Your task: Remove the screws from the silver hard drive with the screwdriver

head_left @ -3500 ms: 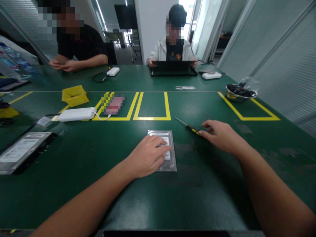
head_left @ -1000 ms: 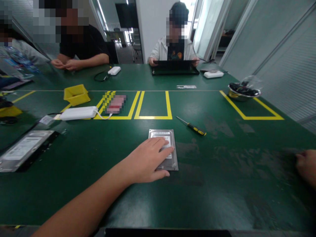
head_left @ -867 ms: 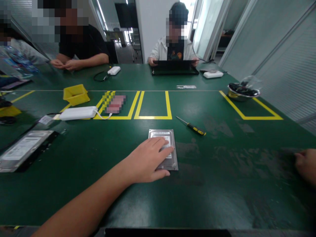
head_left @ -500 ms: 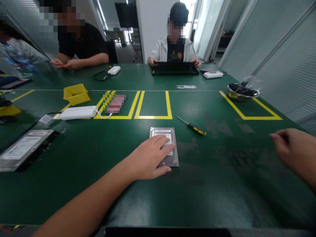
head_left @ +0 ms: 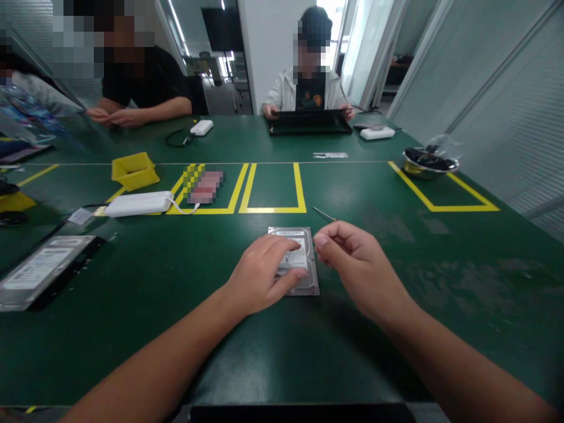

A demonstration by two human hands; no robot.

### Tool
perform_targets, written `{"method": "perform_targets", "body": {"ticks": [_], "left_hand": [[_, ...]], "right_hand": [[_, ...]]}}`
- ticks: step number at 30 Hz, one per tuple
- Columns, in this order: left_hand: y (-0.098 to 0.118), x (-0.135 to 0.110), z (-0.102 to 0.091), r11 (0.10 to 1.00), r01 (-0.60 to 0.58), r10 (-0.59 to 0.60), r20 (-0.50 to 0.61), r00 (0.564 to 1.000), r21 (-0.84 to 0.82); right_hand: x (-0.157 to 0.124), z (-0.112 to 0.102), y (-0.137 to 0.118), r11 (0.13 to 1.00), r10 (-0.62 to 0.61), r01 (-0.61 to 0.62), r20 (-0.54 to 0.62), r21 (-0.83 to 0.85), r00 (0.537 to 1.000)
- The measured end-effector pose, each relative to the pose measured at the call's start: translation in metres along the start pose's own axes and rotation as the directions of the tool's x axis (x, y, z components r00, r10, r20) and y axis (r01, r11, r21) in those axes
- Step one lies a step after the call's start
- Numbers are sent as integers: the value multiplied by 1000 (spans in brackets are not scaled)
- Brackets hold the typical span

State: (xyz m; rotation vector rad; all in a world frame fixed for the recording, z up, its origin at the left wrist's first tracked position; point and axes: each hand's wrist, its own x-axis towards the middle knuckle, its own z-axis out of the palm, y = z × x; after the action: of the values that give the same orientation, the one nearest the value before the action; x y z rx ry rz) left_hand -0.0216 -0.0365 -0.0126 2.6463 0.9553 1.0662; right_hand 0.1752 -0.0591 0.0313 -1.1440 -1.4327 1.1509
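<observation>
A silver hard drive [head_left: 311,276] with a white label lies flat on the green table in front of me. Over its left part is my left hand [head_left: 267,270], thumb and fingers spread apart; whether it presses on the drive I cannot tell. My right hand [head_left: 346,255] is beside the drive's right edge, thumb and forefinger pinched together. Anything between those fingertips is too small or hidden to name. Just beyond that hand shows the metal shaft of a screwdriver [head_left: 324,213] on the table, its handle hidden behind the hand.
To the left lie a larger drive [head_left: 42,267], a white power bank [head_left: 138,204] cabled to a blurred-out phone [head_left: 206,187], and a yellow bin [head_left: 135,170]. A metal bowl [head_left: 429,167] of dark items stands far right. Across the table a person holds a black tray [head_left: 311,123].
My right hand has swung in from the far right to the drive's right edge, now covering the screwdriver's handle. My left hand stays over the drive, its thumb raised higher.
</observation>
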Motion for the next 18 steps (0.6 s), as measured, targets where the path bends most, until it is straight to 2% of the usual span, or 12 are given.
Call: {"method": "perform_targets", "body": {"ticks": [2, 4, 9, 18], "left_hand": [[2, -1, 0, 1000, 0, 1, -166, 986, 6], [3, -2, 0, 1000, -24, 27, -252, 967, 14], [6, -4, 1, 994, -104, 98, -213, 972, -18], [9, 0, 1, 996, -80, 70, -191, 979, -47]], "right_hand": [[2, 8, 9, 999, 16, -16, 7, 37, 1000], [2, 11, 19, 999, 24, -25, 33, 35, 999], [-1, 9, 34, 998, 37, -44, 118, 54, 992], [0, 3, 39, 997, 39, -51, 175, 63, 984]]}}
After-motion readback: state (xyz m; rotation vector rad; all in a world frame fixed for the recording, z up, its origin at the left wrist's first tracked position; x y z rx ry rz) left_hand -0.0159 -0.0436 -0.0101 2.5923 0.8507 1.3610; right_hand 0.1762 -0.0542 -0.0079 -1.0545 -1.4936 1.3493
